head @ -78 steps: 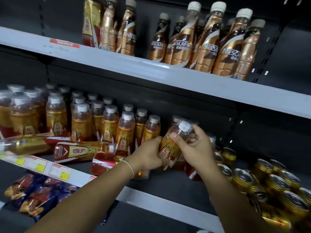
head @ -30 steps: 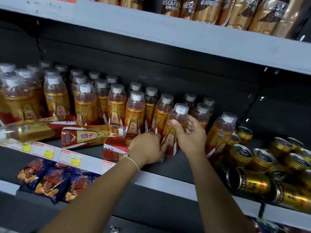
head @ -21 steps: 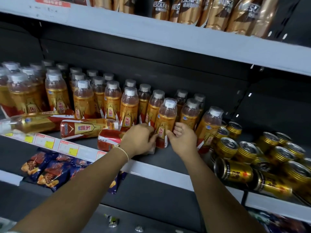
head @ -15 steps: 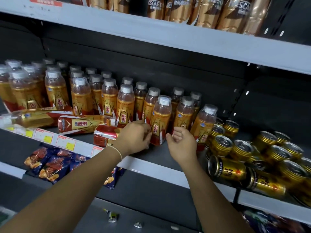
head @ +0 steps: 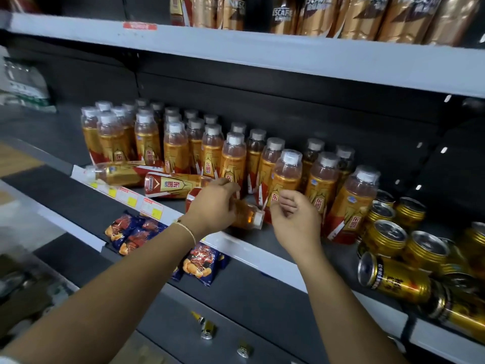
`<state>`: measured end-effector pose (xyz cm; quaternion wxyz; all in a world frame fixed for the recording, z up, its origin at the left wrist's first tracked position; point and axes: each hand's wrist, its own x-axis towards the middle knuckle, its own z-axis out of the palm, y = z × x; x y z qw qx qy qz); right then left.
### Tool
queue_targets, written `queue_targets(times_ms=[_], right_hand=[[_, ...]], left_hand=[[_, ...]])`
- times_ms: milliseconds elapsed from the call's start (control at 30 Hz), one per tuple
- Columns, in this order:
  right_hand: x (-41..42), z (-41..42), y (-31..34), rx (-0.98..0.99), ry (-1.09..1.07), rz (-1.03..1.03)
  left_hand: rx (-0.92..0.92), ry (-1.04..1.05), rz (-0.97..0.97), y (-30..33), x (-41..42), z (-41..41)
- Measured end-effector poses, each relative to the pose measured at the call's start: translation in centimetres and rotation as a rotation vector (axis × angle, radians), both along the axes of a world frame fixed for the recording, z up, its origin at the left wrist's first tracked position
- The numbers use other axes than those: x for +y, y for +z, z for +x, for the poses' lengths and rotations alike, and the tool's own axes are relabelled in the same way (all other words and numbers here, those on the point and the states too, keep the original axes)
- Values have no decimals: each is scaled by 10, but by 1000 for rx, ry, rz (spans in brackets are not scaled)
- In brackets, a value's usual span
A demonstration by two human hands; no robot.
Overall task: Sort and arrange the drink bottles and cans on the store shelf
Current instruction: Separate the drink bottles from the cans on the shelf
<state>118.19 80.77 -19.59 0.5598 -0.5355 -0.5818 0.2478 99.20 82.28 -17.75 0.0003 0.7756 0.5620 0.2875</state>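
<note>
Several orange energy-drink bottles with white caps stand in rows (head: 181,151) on the middle shelf (head: 252,248). Three more lie on their sides at the front. My left hand (head: 214,206) grips one lying bottle (head: 249,218), its cap pointing right. Another lying bottle (head: 170,185) sits just left of that hand. My right hand (head: 295,219) hovers with loosely curled fingers and holds nothing, just in front of an upright bottle (head: 284,179). Gold cans (head: 385,237) crowd the shelf's right end, some standing, some lying.
Brown coffee bottles (head: 359,17) line the upper shelf. Snack packets (head: 199,264) hang below the middle shelf's front edge with its price tags (head: 152,207). Small items (head: 207,329) lie on the lower grey ledge. A bagged pack (head: 23,82) sits at far left.
My right hand let go of the bottle it had stood upright and drew back. My left hand closed round the lying bottle. The view has swung left.
</note>
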Motion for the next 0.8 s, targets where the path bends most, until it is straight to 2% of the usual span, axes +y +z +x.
queue_targets(times_ms=[433,800], right_hand=[[20,-93,26,-103,137,41],[52,-223,23,-205,168,30]], left_hand=[[-85,128,10,17,8,-96],[-211,269,39,7,49,-236]])
